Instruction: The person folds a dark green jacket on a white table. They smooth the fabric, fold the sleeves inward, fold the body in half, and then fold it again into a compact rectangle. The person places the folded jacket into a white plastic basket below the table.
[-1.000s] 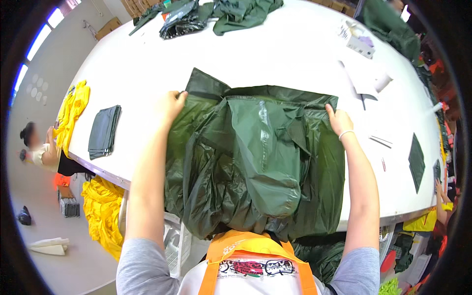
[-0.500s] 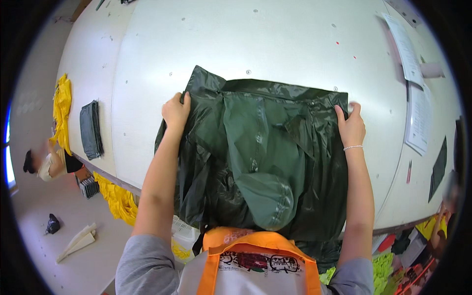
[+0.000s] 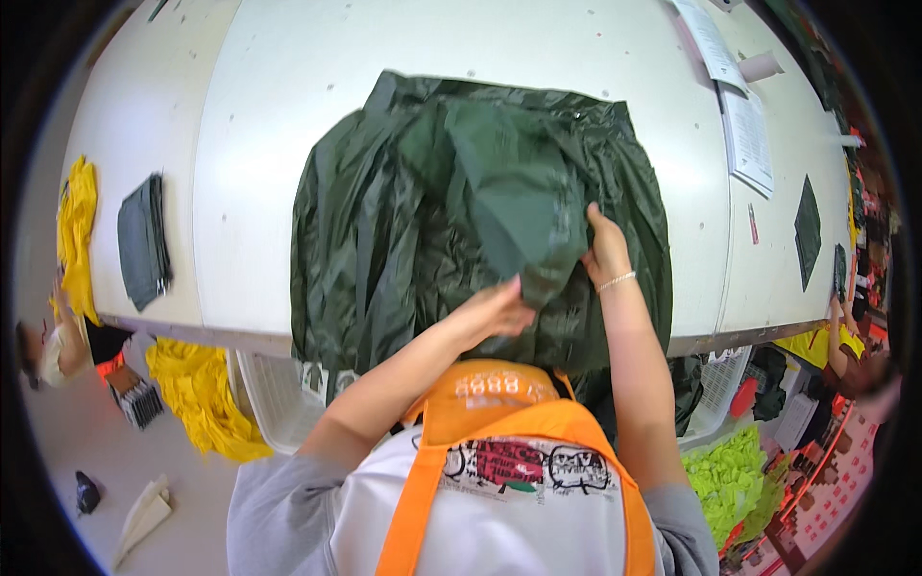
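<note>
A dark green, shiny raincoat (image 3: 365,221) is spread on the white table in front of me, its straight top edge toward the far side. On its middle lies a lighter green hood (image 3: 519,202), partly raised at the near end. My left hand (image 3: 495,309) pinches the hood's near edge, thumb on top. At the hood's right side, my right hand (image 3: 607,248) is closed on its edge, the fingertips partly hidden by the fabric.
A folded dark stack (image 3: 144,240) and yellow garments (image 3: 77,230) lie on the left of the table (image 3: 259,115). Papers (image 3: 744,134) and a small red tool (image 3: 753,223) are at right. White baskets (image 3: 279,398) stand below the near edge. Other people work at both sides.
Both hands have left the raincoat's upper side edges and come inward and nearer to me, onto the hood. The raincoat lies farther up the view, and the hood's near end is lifted.
</note>
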Tool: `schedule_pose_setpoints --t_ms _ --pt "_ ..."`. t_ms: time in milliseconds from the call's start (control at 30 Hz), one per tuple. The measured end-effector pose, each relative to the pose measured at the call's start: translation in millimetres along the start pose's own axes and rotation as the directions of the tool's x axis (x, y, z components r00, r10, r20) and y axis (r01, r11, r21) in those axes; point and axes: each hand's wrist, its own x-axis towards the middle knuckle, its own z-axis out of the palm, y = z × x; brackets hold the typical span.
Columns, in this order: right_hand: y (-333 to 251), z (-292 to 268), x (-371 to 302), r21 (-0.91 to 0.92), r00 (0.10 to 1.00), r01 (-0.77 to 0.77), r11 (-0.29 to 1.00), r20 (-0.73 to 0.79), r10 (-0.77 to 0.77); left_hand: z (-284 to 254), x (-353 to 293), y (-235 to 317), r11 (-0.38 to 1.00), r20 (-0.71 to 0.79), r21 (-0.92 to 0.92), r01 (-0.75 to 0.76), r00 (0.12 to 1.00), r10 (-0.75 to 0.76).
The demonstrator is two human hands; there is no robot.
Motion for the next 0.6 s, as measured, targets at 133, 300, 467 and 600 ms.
schedule_pose_setpoints --t_ms 133,300,467,600 --pt "-7 -3 -13 0.352 0.998 0.058 0.934 -0.009 -0.058 21 9 -4 0.714 -0.238 -0.547 -0.438 0.898 0.369" --pt "0 -39 -19 -0.870 0.656 0.356 0.340 -0.027 -0.755 38 -23 7 0.697 -0.407 -0.406 -0.591 0.800 0.441" --pt "-70 54 -90 -0.350 0.144 0.923 -0.159 0.699 -0.701 47 -32 4 0.713 -0.446 -0.328 -0.620 0.766 0.462" --pt "-54 87 -44 -0.619 0.673 0.729 -0.292 0.727 0.139 66 -42 22 0.654 -0.443 -0.200 -0.730 0.662 0.604"
